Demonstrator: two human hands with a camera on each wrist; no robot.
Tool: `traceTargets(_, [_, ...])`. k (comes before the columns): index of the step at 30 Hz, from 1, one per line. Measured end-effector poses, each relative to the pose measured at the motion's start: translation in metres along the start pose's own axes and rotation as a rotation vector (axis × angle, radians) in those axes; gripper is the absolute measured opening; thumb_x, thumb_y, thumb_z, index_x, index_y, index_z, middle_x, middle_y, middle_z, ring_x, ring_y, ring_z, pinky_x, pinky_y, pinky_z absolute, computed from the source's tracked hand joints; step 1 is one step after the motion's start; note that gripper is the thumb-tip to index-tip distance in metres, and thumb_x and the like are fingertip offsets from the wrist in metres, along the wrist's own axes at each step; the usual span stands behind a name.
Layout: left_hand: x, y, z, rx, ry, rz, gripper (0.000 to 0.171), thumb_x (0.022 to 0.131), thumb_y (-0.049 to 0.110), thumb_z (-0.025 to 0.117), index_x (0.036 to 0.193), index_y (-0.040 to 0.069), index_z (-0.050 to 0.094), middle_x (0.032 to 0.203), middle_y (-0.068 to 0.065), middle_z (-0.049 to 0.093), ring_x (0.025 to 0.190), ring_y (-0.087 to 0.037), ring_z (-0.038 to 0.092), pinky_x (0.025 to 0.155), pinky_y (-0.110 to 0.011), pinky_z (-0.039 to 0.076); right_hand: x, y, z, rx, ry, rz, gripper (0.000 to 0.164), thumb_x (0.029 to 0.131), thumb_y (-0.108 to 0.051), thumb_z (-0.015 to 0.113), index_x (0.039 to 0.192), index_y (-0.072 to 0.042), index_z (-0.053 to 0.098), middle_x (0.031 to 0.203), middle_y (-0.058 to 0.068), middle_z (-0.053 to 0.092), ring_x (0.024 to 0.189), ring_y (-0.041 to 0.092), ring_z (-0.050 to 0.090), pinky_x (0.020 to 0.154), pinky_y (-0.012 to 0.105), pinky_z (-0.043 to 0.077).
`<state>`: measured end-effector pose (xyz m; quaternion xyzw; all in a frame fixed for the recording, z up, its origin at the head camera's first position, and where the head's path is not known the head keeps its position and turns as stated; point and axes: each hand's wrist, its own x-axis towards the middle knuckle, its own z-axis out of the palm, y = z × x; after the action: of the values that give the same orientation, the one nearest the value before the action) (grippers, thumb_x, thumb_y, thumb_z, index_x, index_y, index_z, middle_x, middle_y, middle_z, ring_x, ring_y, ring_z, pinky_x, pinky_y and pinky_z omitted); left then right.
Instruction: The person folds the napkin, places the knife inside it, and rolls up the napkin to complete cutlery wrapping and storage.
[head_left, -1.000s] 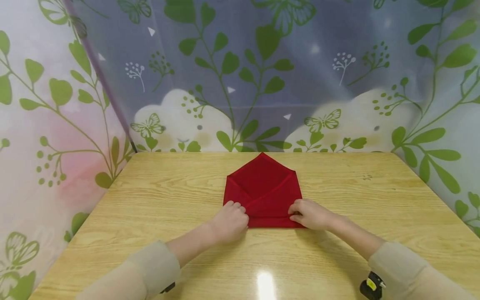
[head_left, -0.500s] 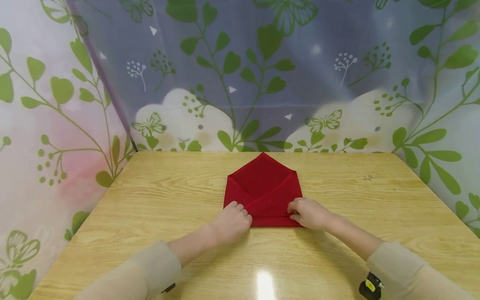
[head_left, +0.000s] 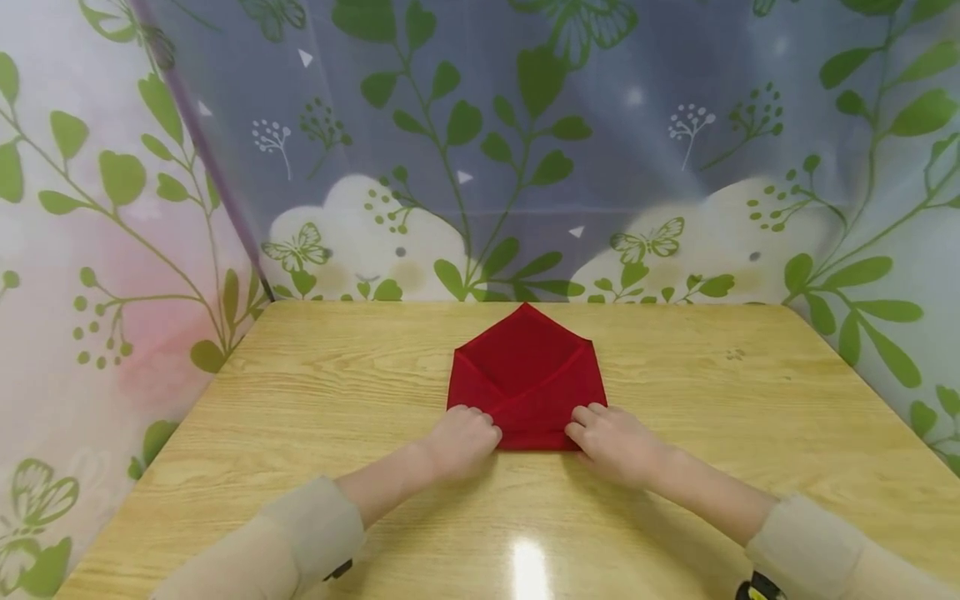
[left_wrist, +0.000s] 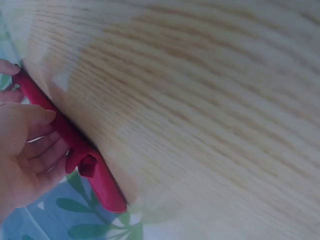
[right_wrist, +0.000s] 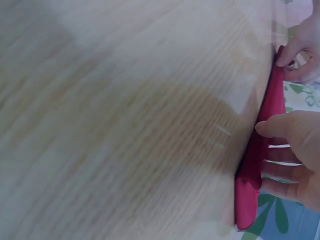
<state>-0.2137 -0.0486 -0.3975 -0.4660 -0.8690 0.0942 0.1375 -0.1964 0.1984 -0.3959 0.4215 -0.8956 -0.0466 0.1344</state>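
A red cloth napkin (head_left: 525,367) lies folded on the table, with a point at its far end and a rolled strip along its near edge. My left hand (head_left: 463,443) grips the left part of that strip. In the left wrist view the thumb of the left hand (left_wrist: 30,150) lies on the near side of the red roll (left_wrist: 65,125), fingers on the far side. My right hand (head_left: 617,442) holds the strip's right part. The right wrist view shows this right hand (right_wrist: 295,150) with its thumb against the roll (right_wrist: 257,150) and fingers beyond it.
The napkin lies on a light wood-grain table (head_left: 337,367). Patterned fabric backdrop (head_left: 420,150) with leaves and butterflies rises behind the table's far edge and along both sides. A glare spot (head_left: 529,567) shines near the front.
My right hand has shifted slightly inward and turned, its fingers now over the rolled strip. The left hand stays near the same spot, and the napkin keeps its shape.
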Motion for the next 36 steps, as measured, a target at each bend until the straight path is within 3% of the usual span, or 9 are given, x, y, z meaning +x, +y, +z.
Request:
traceTargets(7, [-0.002, -0.001, -0.002, -0.069, -0.038, -0.005, 0.017, 0.077, 0.007, 0.065, 0.063, 0.011, 0.055, 0.061, 0.000, 0.051, 0.055, -0.015, 0.049, 0.048, -0.023, 0.036, 0.000, 0.002, 0.004, 0.068, -0.027, 0.033, 0.013, 0.072, -0.001, 0.073, 0.082, -0.003, 0.064, 0.073, 0.003, 0.052, 0.063, 0.018, 0.048, 0.057, 0.027, 0.044])
traceTargets(12, [-0.003, -0.001, 0.002, -0.065, 0.003, -0.009, 0.019, 0.074, 0.005, 0.064, 0.060, 0.012, 0.053, 0.059, 0.001, 0.050, 0.054, -0.015, 0.050, 0.046, -0.023, 0.035, 0.000, 0.005, 0.006, 0.116, -0.027, 0.013, 0.012, 0.073, 0.001, 0.071, 0.081, -0.003, 0.064, 0.072, 0.002, 0.052, 0.063, 0.016, 0.050, 0.057, 0.026, 0.044])
traceTargets(15, [-0.003, -0.002, 0.002, -0.076, 0.005, -0.049, 0.019, 0.073, 0.004, 0.062, 0.059, 0.012, 0.052, 0.058, 0.001, 0.050, 0.053, -0.016, 0.050, 0.047, -0.024, 0.035, 0.000, 0.007, 0.006, 0.137, -0.027, 0.008, 0.011, 0.075, 0.002, 0.070, 0.084, -0.001, 0.065, 0.073, 0.003, 0.054, 0.065, 0.017, 0.052, 0.058, 0.026, 0.046])
traceTargets(22, [-0.001, -0.005, -0.003, -0.210, -0.076, -0.162, 0.016, 0.073, 0.000, 0.060, 0.067, 0.012, 0.052, 0.058, 0.003, 0.047, 0.054, -0.012, 0.046, 0.053, -0.025, 0.034, 0.000, 0.009, 0.005, 0.242, -0.061, 0.075, 0.018, 0.078, 0.001, 0.069, 0.095, 0.001, 0.063, 0.084, 0.007, 0.061, 0.077, 0.021, 0.060, 0.068, 0.030, 0.051])
traceTargets(29, [-0.001, -0.009, 0.002, -0.357, -0.038, -0.202, 0.007, 0.079, -0.001, 0.060, 0.081, 0.006, 0.061, 0.071, -0.004, 0.063, 0.067, -0.019, 0.061, 0.061, -0.029, 0.049, 0.003, 0.014, 0.002, 0.380, -0.122, 0.121, 0.018, 0.081, 0.003, 0.064, 0.099, 0.001, 0.063, 0.092, 0.008, 0.063, 0.085, 0.023, 0.061, 0.074, 0.033, 0.050])
traceTargets(36, [0.002, -0.009, 0.003, -0.444, -0.019, -0.264, 0.008, 0.081, -0.002, 0.059, 0.082, 0.004, 0.065, 0.078, -0.008, 0.066, 0.075, -0.022, 0.064, 0.066, -0.032, 0.051, 0.007, 0.022, 0.000, 0.448, -0.152, 0.152, 0.017, 0.081, 0.004, 0.063, 0.098, -0.001, 0.066, 0.095, 0.008, 0.065, 0.091, 0.025, 0.061, 0.079, 0.039, 0.049])
